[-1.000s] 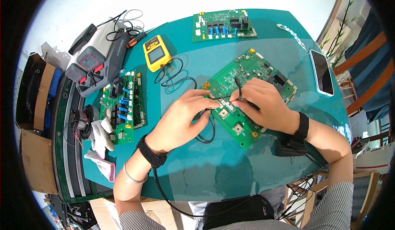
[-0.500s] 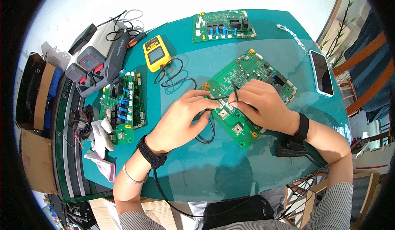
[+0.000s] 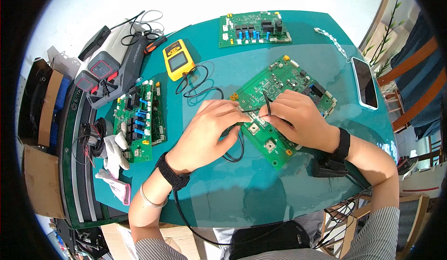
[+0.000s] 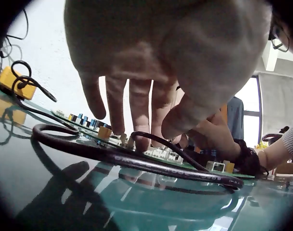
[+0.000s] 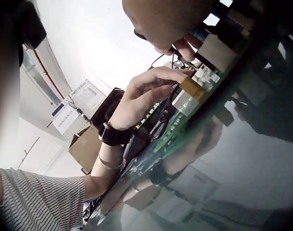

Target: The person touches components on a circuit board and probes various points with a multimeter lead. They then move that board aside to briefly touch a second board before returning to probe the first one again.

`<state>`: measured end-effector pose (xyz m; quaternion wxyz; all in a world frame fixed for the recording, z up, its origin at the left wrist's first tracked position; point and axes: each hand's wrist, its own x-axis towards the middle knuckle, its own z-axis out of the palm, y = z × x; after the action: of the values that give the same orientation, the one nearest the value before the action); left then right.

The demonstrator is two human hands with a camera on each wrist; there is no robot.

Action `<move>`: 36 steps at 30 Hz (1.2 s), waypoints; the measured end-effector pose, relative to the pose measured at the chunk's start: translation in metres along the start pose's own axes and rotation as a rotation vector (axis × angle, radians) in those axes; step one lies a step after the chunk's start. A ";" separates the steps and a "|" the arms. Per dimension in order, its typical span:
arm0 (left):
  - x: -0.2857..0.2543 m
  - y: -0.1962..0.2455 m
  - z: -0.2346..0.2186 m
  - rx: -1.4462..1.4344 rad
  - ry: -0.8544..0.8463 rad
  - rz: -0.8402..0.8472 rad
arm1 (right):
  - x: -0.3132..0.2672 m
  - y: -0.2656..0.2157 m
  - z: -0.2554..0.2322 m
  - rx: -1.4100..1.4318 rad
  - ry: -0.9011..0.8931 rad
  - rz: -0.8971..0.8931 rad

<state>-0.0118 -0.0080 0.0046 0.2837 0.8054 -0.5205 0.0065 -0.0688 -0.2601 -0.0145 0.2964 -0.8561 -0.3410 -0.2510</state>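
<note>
A green circuit board [image 3: 260, 85] lies at an angle on the table under both hands. My right hand [image 3: 298, 118] pinches a thin black cable [image 3: 267, 102] between thumb and curled fingers, a short length standing up above the grip. My left hand [image 3: 207, 129] reaches in from the other side, its long fingers [image 4: 139, 113] stretched down to the white connectors at the board's edge. Its thumb stands apart from the index finger in the head view. A loop of black cable [image 4: 127, 161] passes below the left hand. The hands hide the right-hand fingertips' contact point.
A yellow handheld meter [image 3: 178, 60] with a black lead lies at the back left. More circuit boards [image 3: 253, 29] sit at the back and left [image 3: 139, 120]. Gloves [image 3: 114, 157], a grey tool case [image 3: 116, 69], and a phone [image 3: 364, 83] with a beaded strap surround the work.
The upright end of the black cable has leaned slightly left with the right fingers. The left hand stays almost in place at the board's edge.
</note>
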 end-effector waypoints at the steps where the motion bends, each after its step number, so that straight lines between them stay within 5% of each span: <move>1: 0.000 0.000 -0.001 0.016 0.002 0.002 | 0.000 0.000 0.000 -0.004 0.004 0.001; 36: -0.002 -0.012 -0.001 -0.117 0.011 -0.082 | 0.000 -0.004 -0.002 0.007 -0.058 0.099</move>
<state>-0.0024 -0.0024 0.0000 0.3331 0.8081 -0.4848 -0.0310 -0.0722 -0.2589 -0.0116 0.3016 -0.8778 -0.3075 -0.2097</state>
